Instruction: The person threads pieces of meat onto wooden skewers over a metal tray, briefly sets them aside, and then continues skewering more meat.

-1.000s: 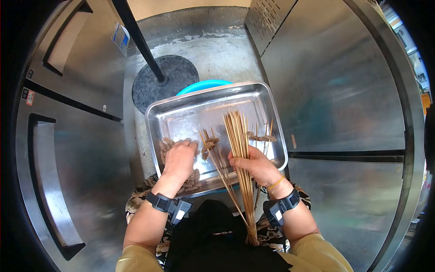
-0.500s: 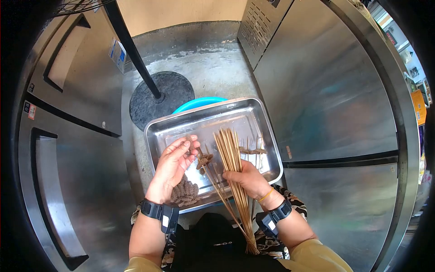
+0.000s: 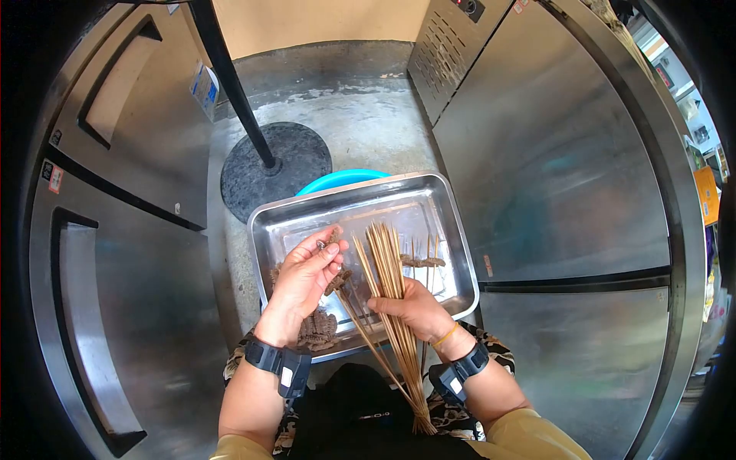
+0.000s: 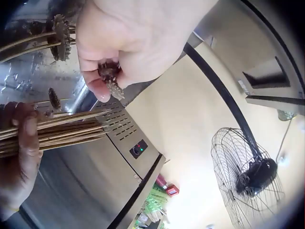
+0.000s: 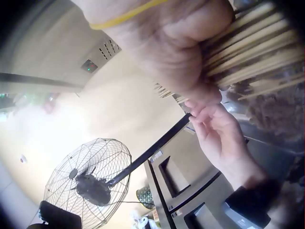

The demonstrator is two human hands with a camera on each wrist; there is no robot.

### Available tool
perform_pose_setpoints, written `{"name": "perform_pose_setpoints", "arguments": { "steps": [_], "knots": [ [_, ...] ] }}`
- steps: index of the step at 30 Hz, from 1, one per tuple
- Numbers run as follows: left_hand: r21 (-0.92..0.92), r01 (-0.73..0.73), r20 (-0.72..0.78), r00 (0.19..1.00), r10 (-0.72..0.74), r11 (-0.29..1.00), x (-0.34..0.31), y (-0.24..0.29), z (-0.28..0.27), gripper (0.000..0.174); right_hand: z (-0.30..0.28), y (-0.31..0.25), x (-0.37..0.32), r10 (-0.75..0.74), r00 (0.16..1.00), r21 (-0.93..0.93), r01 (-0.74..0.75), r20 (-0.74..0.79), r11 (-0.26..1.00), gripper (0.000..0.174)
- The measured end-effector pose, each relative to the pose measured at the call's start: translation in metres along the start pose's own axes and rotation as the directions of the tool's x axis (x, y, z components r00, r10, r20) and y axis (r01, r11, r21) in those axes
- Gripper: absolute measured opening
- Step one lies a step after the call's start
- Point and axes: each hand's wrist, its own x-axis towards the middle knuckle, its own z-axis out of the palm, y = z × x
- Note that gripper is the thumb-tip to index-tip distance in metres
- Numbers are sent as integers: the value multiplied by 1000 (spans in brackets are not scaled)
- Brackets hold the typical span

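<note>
Over the left side of a steel tray (image 3: 458,230), my left hand (image 3: 299,280) pinches a small brown, ridged piece of food (image 4: 112,78) between thumb and fingers. My right hand (image 3: 415,310) grips a thick bundle of bamboo skewers (image 3: 389,264), tips pointing away from me and lower ends gathered near my lap. Just beside the left hand, brown pieces (image 3: 337,282) are threaded on skewers that slant alongside the bundle. More threaded pieces (image 3: 423,261) sit on skewers to the right of the bundle. Below the left wrist lies a pile of loose ridged pieces (image 3: 317,331), partly hidden by that hand.
A blue basin (image 3: 341,180) shows behind the tray's far rim. Beyond it stands a black round base (image 3: 295,165) with a pole, belonging to a wire-caged fan (image 4: 248,167). Steel cabinets flank me on the left (image 3: 153,268) and right (image 3: 552,169).
My left hand has risen from the loose pile with a brown piece and moved right, toward the skewer tips. The right hand keeps its grip on the bundle. The head view has shifted slightly.
</note>
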Motion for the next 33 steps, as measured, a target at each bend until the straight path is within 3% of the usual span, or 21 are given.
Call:
{"name": "perform_pose_setpoints", "arguments": {
  "steps": [19, 33],
  "knots": [
    [85, -11, 13, 1000, 10, 996, 4, -3, 7, 30, -2, 5, -2, -14, 1000, 15, 14, -2, 1000, 16],
    [100, -60, -3, 998, 60, 993, 4, 0, 6, 26, 2, 2, 0, 43, 999, -104, -44, -10, 994, 15]
  ]
}}
